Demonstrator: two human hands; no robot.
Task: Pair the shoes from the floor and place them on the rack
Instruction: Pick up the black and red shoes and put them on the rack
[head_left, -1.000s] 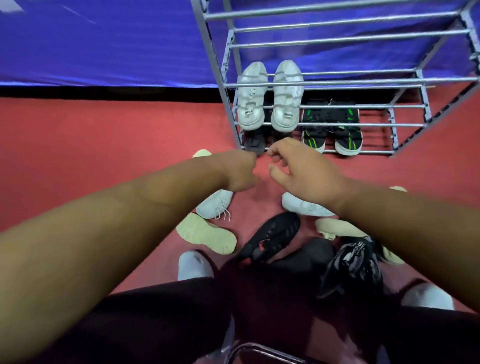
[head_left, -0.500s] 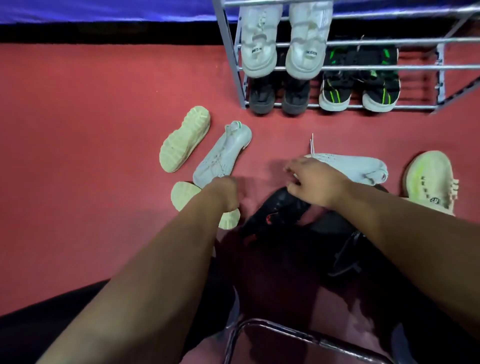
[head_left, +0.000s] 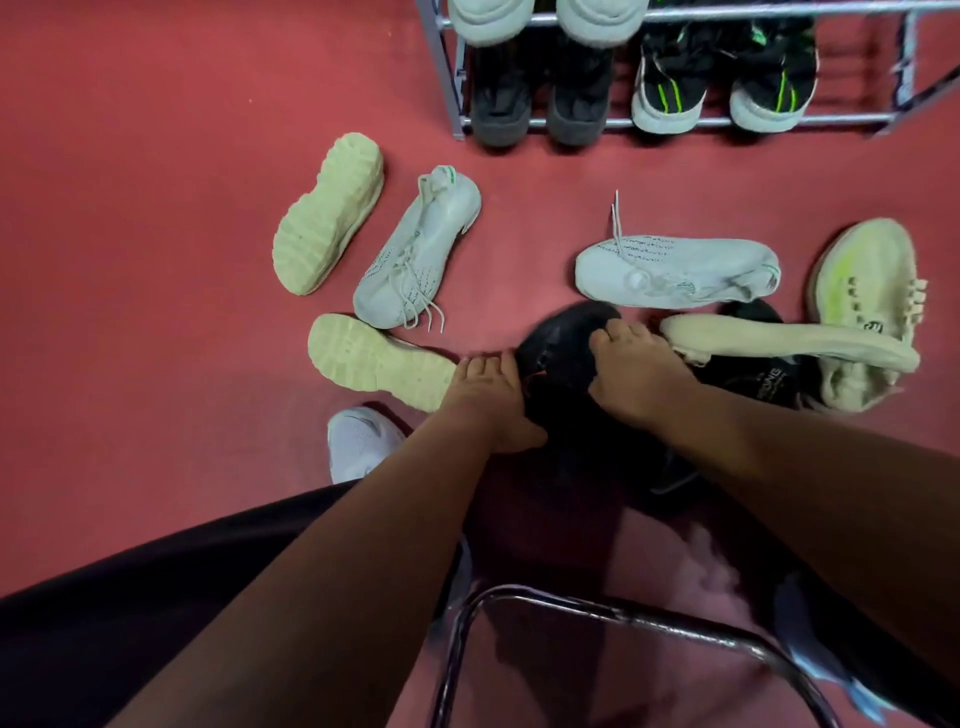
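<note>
Grips black shoe (head_left: 561, 348) on red floor (head_left: 156, 208) in curled fingers of left hand (head_left: 488, 400) and right hand (head_left: 639, 371), near rack (head_left: 618, 123).

I see three pairs (head_left: 670, 88) on the rack (head_left: 618, 123). Before its left post lies a white knit shoe (head_left: 415, 249); its mate (head_left: 675, 270) lies sideways before the middle, a black shoe (head_left: 563, 348) farther out.
</note>
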